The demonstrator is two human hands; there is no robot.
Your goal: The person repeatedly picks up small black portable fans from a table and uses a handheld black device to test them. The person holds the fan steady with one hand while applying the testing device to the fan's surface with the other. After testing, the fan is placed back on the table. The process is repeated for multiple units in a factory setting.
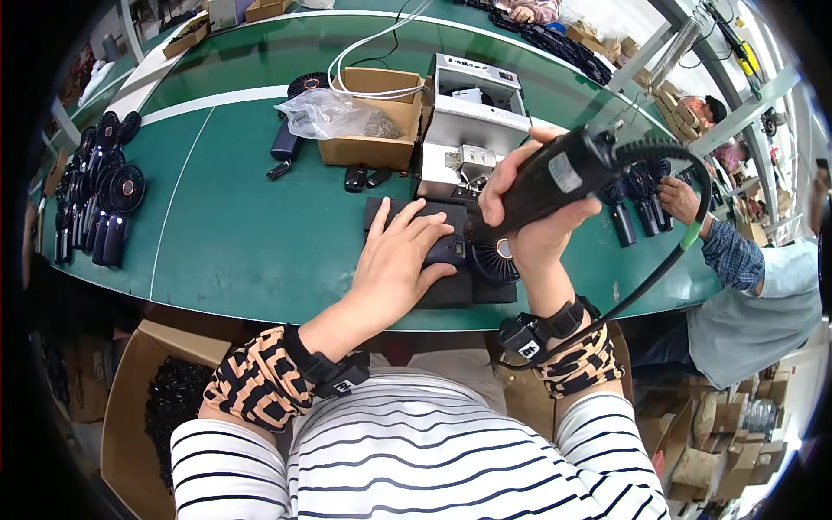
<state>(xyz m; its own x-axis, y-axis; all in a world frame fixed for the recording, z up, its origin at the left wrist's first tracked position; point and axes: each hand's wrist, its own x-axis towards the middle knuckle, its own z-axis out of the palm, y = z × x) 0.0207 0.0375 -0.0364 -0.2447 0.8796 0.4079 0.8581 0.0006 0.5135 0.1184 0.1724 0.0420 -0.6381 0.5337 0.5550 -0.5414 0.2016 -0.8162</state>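
On the green bench: we take the black mat (438,290) at its near edge as our landmark.
Left hand: our left hand (400,260) lies open and flat, fingers spread, pressing a small black handheld fan (475,253) down onto the mat.
Fan: it lies on the mat's right half, round grille to the right, handle under our palm.
Right hand: our right hand (529,212) is closed around a black electric screwdriver (555,178), held tilted above the mat with its tip toward the fan.
Cable: a black cord (667,251) loops from the screwdriver's back end, right of the mat.
Behind the mat: a grey metal machine (472,117), with an open cardboard box (368,121) to its left.
Far left of the mat: rows of black fans (100,199).
Right of the mat: another person's hand (680,199) by more fans.
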